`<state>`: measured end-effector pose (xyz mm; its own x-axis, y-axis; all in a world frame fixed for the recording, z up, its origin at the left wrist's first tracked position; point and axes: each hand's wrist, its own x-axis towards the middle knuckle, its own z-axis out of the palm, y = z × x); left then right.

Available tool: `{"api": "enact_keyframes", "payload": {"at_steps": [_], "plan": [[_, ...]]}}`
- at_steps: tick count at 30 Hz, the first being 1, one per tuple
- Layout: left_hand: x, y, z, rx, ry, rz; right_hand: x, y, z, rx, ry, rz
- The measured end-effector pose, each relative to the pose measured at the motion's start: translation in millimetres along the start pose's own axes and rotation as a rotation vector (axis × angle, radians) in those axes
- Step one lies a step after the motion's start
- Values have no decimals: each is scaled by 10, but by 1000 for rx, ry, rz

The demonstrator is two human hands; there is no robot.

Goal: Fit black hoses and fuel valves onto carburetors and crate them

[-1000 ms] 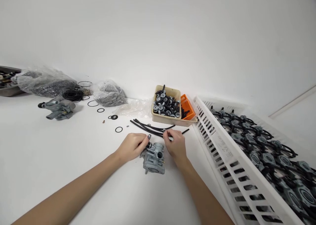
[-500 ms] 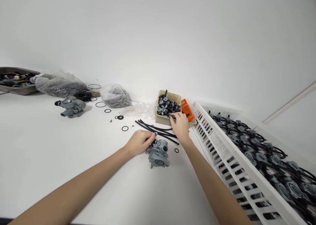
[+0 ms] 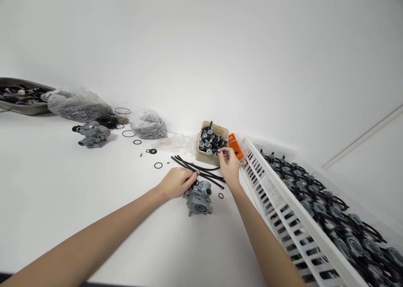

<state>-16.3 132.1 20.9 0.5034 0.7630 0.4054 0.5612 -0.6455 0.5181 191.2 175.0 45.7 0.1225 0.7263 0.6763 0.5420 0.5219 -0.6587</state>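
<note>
A grey metal carburetor [image 3: 200,199] rests on the white table, its round bore towards me. My left hand [image 3: 176,182] is closed on its upper left side, thumb and fingers at a dark fitting there; the fingers hide part of this fitting. At the front right corner of a beige bin [image 3: 206,157], my right hand [image 3: 229,165] pinches a small black-and-silver part [image 3: 215,151]. Several similar parts with round metal faces fill the bin. Between the bin and the carburetor lie several black rubber hoses [image 3: 201,172].
On the right stands a white slatted crate [image 3: 283,199] filled with carburetors. An orange basket [image 3: 235,146] sits beside the bin. To the left are another carburetor [image 3: 92,135], plastic bags of parts [image 3: 147,125], a metal tray [image 3: 30,108] and scattered O-rings [image 3: 158,165].
My right fingertips have shifted slightly towards the bin's front right corner, and a small part now shows in them. My left hand stays on the carburetor. The view has turned slightly.
</note>
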Motion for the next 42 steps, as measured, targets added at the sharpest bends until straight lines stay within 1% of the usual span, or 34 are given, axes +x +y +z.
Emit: {"api": "enact_keyframes", "payload": {"at_steps": [2, 4, 6, 7, 9, 10, 13, 15, 17, 19, 21, 24, 27, 30, 33, 36, 42], "plan": [[-3, 7, -22, -10, 4, -19, -102, -109, -50, 238, 90, 137], [-6, 1, -42, -79, 28, -13, -201, -187, -92, 440, 146, 249], [-11, -12, -50, -234, 31, 44, -290, -218, -119, 584, 172, 342], [-16, -18, -49, -333, 7, 82, -328, -216, -125, 646, 175, 389], [-28, -19, -34, -523, -99, 119, -387, -193, -128, 775, 160, 495], [-34, -14, -22, -600, -173, 100, -408, -177, -127, 841, 142, 556], [-52, 16, 13, -777, -379, -62, -438, -149, -138, 1006, 62, 704], [-58, 43, 20, -883, -467, -135, -438, -152, -161, 1059, 22, 726], [-60, 69, 13, -936, -505, -147, -434, -168, -188, 1071, -8, 715], [-57, 93, 3, -927, -522, -145, -434, -192, -207, 1056, -46, 700], [-51, 112, 1, -887, -536, -151, -446, -223, -210, 1028, -111, 676], [-33, 132, 12, -822, -509, -151, -479, -287, -197, 990, -230, 601], [-13, 139, 28, -743, -423, -144, -511, -344, -183, 947, -348, 536], [0, 123, 59, -706, -353, -187, -526, -357, -176, 906, -424, 518], [10, 78, 109, -773, -304, -248, -529, -333, -163, 873, -409, 514], [19, 31, 152, -843, -258, -264, -532, -306, -137, 854, -360, 513], [17, -2, 188, -842, -200, -295, -548, -282, -88, 836, -327, 527]]}}
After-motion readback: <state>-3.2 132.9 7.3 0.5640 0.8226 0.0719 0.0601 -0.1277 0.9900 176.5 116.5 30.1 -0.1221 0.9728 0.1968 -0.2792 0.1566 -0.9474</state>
